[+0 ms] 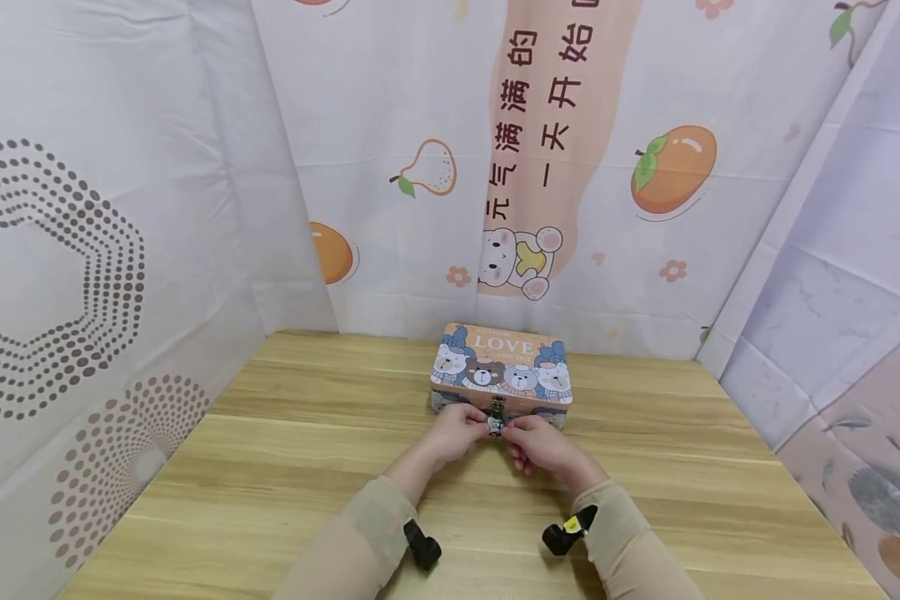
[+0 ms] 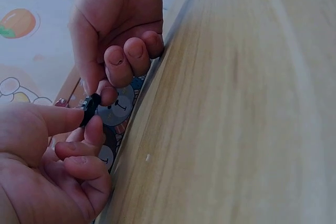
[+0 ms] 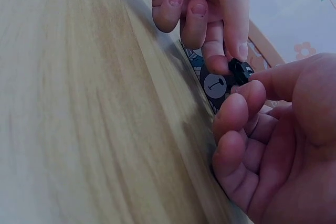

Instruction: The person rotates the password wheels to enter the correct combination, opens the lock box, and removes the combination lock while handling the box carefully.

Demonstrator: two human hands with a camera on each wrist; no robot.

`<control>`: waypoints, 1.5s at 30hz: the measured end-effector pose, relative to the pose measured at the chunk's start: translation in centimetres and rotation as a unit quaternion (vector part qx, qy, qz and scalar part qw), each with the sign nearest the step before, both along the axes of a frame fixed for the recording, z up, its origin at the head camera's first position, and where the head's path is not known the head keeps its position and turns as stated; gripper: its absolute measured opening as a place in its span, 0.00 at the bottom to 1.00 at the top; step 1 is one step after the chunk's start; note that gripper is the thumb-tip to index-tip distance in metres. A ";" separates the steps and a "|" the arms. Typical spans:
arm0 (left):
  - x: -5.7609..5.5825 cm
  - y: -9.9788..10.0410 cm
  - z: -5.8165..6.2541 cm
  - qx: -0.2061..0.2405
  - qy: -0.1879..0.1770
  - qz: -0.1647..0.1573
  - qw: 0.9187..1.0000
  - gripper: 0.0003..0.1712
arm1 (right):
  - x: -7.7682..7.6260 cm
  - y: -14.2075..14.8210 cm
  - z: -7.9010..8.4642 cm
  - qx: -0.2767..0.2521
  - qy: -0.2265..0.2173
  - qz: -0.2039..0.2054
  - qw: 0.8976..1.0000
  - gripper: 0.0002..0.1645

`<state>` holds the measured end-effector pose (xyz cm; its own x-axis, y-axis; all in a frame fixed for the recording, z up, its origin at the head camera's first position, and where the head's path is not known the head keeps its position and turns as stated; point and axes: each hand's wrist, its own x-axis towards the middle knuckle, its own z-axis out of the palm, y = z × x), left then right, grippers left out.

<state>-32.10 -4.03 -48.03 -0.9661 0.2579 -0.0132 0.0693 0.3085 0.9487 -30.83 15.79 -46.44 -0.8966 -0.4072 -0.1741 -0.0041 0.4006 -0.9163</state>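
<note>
A tin box with a lid printed with bears and the word LOVE stands at the back of the table, its lid down. At the middle of its front, a small dark padlock hangs by the metal clasp. My left hand pinches the padlock from the left between thumb and forefinger; the right hand pinches it from the right. Light ridges along the padlock look like number wheels in the left wrist view. Fingertips hide part of its body in the right wrist view.
The wood-grain table extends around the box. Behind it hangs a printed curtain, with more patterned cloth at left and right. Black wrist cameras sit on both sleeves.
</note>
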 end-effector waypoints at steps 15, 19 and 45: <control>-0.1 -0.5 0.5 -0.026 0.053 0.031 0.998 0.03 | -0.1 -0.3 -0.3 -0.010 0.001 -0.007 1.000 0.19; 0.0 -0.5 0.5 -0.017 0.064 0.027 0.997 0.04 | -0.1 -0.4 -0.3 -0.012 -0.001 -0.012 1.000 0.18; -0.3 -0.6 0.5 -0.005 0.055 0.036 0.998 0.03 | 0.3 -1.2 -0.2 -0.037 0.008 -0.018 0.999 0.16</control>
<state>-32.45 -4.65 -47.57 -0.9778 0.1882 0.0921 0.1507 0.3261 0.9332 -30.53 14.55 -46.64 -0.9131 -0.3866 -0.1294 -0.0065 0.3312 -0.9435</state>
